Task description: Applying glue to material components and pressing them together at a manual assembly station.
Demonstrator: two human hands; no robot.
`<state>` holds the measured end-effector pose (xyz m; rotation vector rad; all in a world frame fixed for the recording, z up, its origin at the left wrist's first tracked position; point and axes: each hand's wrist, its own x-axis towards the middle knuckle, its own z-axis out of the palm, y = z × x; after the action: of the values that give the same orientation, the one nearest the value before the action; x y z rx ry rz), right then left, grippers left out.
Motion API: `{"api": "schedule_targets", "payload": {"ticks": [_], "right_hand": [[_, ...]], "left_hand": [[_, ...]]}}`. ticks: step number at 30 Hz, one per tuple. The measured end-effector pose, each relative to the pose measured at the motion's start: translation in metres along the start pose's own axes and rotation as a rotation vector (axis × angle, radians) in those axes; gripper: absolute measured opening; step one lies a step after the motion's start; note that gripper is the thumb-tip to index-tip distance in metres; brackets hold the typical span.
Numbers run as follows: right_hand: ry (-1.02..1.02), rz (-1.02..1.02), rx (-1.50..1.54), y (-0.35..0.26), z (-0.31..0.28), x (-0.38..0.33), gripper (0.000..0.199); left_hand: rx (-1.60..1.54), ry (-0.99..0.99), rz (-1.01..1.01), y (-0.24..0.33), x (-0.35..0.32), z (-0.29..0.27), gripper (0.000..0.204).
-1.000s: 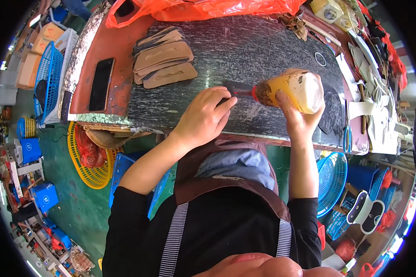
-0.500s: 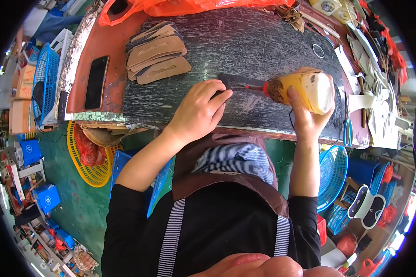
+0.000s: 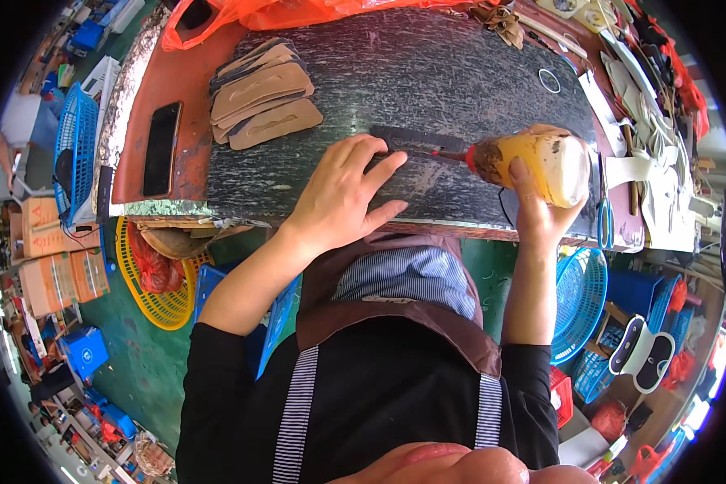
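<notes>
My right hand (image 3: 535, 198) is wrapped round a yellow glue bottle (image 3: 532, 165), stained brown, tilted on its side with its red nozzle pointing left. The nozzle's tip is over a dark flat strip (image 3: 415, 139) lying on the black worktop (image 3: 363, 81). At the strip's left end rests my left hand (image 3: 343, 189), its fingers spread and pressing on the strip and worktop. Brown and dark cut pieces (image 3: 266, 101), each with a slot shape, lie overlapped in a fanned pile to the left.
A phone (image 3: 163, 149) lies on the red board at left. Blue-handled scissors (image 3: 605, 218) sit at the right edge, near pale cut scraps (image 3: 661, 153). An orange plastic bag (image 3: 298, 10) covers the far edge. Below stand yellow (image 3: 177, 310) and blue baskets (image 3: 579, 306).
My left hand's fingers have spread apart, the thumb moving away from the index finger. The bottle has moved slightly right. The view has shifted a little.
</notes>
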<state>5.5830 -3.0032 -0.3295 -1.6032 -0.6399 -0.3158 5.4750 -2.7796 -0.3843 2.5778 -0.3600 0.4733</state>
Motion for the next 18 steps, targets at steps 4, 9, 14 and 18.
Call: {"api": "schedule_targets", "payload": {"ticks": [4,9,14,18], "right_hand": [[0.054,0.041,0.018,0.005,-0.007,-0.003,0.047],[0.018,0.029,0.043,0.001,-0.013,-0.002,0.048],[0.086,0.039,0.021,0.008,-0.018,-0.002,0.047],[0.099,0.029,0.032,0.010,-0.017,-0.002,0.047]], "left_hand": [[0.129,-0.067,0.025,0.003,0.003,-0.001,0.060],[0.124,-0.096,0.005,0.001,0.001,0.002,0.063],[0.129,-0.096,0.014,0.001,0.003,0.001,0.062],[0.127,-0.085,0.024,0.001,0.002,0.001,0.060]]}}
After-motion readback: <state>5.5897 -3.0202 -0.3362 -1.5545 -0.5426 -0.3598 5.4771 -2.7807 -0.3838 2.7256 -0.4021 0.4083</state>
